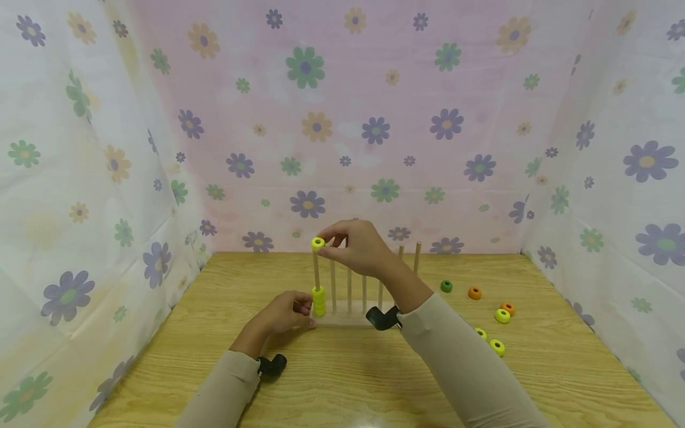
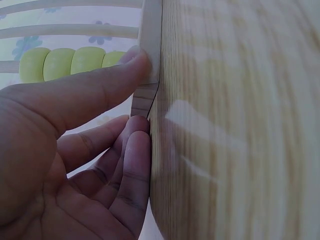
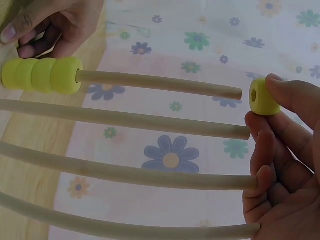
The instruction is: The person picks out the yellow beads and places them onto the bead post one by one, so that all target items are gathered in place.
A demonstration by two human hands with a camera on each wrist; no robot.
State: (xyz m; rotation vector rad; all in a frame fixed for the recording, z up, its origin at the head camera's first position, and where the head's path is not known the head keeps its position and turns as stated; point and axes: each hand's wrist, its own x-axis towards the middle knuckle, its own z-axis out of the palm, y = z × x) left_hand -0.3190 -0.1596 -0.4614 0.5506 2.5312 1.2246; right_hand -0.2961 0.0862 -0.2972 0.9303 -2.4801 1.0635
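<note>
A wooden rack (image 1: 342, 321) with a row of upright pegs stands on the table. My right hand (image 1: 360, 248) pinches a yellow bead (image 3: 261, 102) between thumb and fingers at the top of the leftmost peg (image 3: 160, 84). In the right wrist view, a small gap shows between this bead's hole and the peg's tip; other fingers overlap the tips of neighbouring pegs. Several yellow beads (image 3: 42, 75) are stacked at the foot of that peg. Low down, my left hand (image 1: 280, 313) grips the rack's left end (image 2: 146, 95), thumb over the front face and fingertips against the end.
To the right of the rack lie loose beads: a green bead (image 1: 446, 286), an orange bead (image 1: 474, 293), another orange one (image 1: 509, 307) and several yellow beads (image 1: 497, 348). Flowered cloth (image 1: 374, 148) hangs at the back and both sides of the wooden table (image 1: 332, 380).
</note>
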